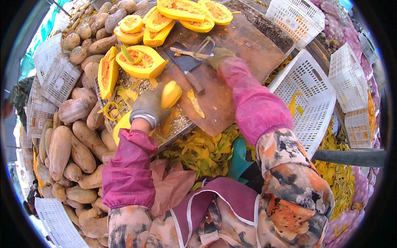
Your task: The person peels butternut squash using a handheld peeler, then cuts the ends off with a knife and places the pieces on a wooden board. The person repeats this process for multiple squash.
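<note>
My left hand (150, 104), in a grey work glove, grips a peeled yellow pumpkin piece (171, 93) at the near left edge of the rust-brown board (217, 105). In my gloved right hand (220, 57) is a peeler (194, 54) with a pale wooden handle and a metal frame, held over the board. Under the peeler lies a cleaver, its dark blade (183, 58) flat and its wooden handle (194, 83) towards me. A strip of peel (195, 104) rests between the cleaver and the board's near edge. Beyond my left hand sits a halved pumpkin (141, 62) with seeds showing.
More pumpkin halves (181, 11) are piled at the board's far side. A seed-strewn crate (169, 131) stands under my left hand. Whole pumpkins (83, 145) heap up on the left. A white plastic crate (305, 96) stands right, and peelings (204, 148) cover the ground before me.
</note>
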`<action>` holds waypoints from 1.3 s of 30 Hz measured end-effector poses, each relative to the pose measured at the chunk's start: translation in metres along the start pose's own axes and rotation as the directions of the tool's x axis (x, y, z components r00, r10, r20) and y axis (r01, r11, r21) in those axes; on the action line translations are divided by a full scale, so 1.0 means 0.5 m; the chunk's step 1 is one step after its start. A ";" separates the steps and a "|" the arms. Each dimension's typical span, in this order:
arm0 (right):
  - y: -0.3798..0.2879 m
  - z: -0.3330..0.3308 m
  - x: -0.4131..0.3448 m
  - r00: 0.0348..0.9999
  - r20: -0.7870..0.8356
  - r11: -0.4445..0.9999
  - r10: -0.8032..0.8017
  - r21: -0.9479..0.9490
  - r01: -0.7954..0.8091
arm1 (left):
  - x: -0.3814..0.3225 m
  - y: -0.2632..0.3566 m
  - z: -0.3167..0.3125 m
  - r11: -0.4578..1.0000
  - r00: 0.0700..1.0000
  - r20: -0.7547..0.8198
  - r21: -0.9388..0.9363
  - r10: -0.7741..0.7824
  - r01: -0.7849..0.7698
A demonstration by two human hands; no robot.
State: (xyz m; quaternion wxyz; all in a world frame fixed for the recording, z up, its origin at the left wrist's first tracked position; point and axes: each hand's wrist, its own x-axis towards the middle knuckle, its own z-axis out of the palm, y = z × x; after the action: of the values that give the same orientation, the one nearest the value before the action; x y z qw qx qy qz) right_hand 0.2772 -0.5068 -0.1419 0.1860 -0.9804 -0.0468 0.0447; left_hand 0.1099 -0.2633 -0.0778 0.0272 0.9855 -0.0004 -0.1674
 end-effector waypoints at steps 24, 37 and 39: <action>0.042 -0.073 -0.192 0.996 0.084 0.963 0.002 -0.267 0.021 | -0.062 0.019 0.049 0.983 0.985 -0.137 0.163 0.101 -0.078; -0.133 0.017 -0.333 0.873 0.390 0.951 -0.293 0.025 0.308 | -0.040 0.011 0.067 0.983 0.982 -0.176 0.178 0.074 -0.043; -0.130 0.015 -0.260 0.972 0.111 0.979 -0.205 0.004 0.206 | -0.053 0.025 0.080 0.977 0.971 -0.219 0.209 0.091 -0.044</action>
State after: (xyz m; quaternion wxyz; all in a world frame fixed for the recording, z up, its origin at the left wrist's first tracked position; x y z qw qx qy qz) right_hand 0.1424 -0.4581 -0.1157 0.1828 -0.9670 -0.1585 0.0793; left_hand 0.0721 -0.2777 -0.1060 -0.0680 0.9952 -0.0480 -0.0514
